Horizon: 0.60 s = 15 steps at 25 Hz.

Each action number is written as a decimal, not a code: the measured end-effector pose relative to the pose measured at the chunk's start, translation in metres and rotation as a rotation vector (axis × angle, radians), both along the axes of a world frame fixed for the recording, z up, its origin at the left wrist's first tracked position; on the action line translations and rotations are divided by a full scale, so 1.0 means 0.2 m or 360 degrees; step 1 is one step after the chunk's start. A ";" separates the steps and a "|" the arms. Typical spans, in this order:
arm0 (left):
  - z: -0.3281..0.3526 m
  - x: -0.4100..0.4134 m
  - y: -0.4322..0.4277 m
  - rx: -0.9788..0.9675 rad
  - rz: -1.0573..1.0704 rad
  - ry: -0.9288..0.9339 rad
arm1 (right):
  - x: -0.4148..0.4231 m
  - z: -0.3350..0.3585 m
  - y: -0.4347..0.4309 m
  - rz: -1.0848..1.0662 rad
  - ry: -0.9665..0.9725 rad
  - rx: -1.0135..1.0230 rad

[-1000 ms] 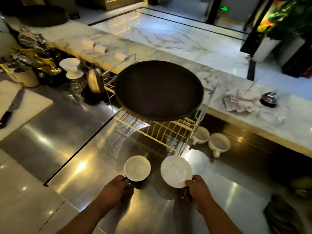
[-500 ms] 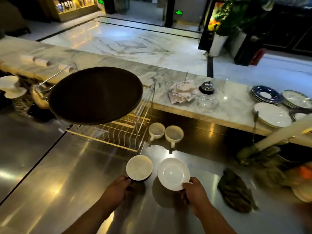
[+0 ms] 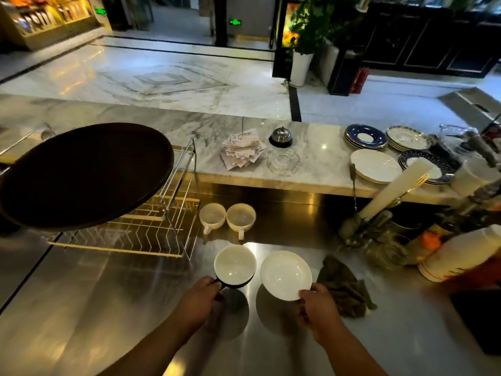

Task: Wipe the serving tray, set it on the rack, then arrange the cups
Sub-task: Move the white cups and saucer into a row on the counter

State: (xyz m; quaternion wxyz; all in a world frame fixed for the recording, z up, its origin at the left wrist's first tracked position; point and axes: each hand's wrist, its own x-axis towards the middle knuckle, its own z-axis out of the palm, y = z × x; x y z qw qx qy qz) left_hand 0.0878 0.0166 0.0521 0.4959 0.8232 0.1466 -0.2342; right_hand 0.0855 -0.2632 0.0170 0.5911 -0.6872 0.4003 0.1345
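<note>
A round dark serving tray [image 3: 81,175] rests tilted on top of the wire dish rack [image 3: 151,234] at the left. My left hand [image 3: 198,297] grips the handle of a cup [image 3: 234,265], white inside and dark outside, held above the steel counter. My right hand [image 3: 317,305] pinches the near rim of a white saucer [image 3: 286,275], held just right of the cup. Two white cups [image 3: 212,215] [image 3: 240,217] stand side by side behind them, right of the rack.
A crumpled dark cloth [image 3: 344,286] lies on the steel counter right of the saucer. The marble ledge behind holds paper slips [image 3: 242,151], a service bell [image 3: 280,136], a glass dish [image 3: 283,161] and stacked plates [image 3: 375,165]. Bottles and containers [image 3: 423,240] crowd the right side.
The view has swung to the right, so the rack and tray now sit at the left and the plates have come into sight. Both hands keep their hold on cup and saucer.
</note>
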 end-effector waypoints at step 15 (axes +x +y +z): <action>-0.03 0.26 -0.35 -0.0118 0.0008 0.0066 | 0.12 -0.01 -0.20 -0.0352 0.0036 0.0141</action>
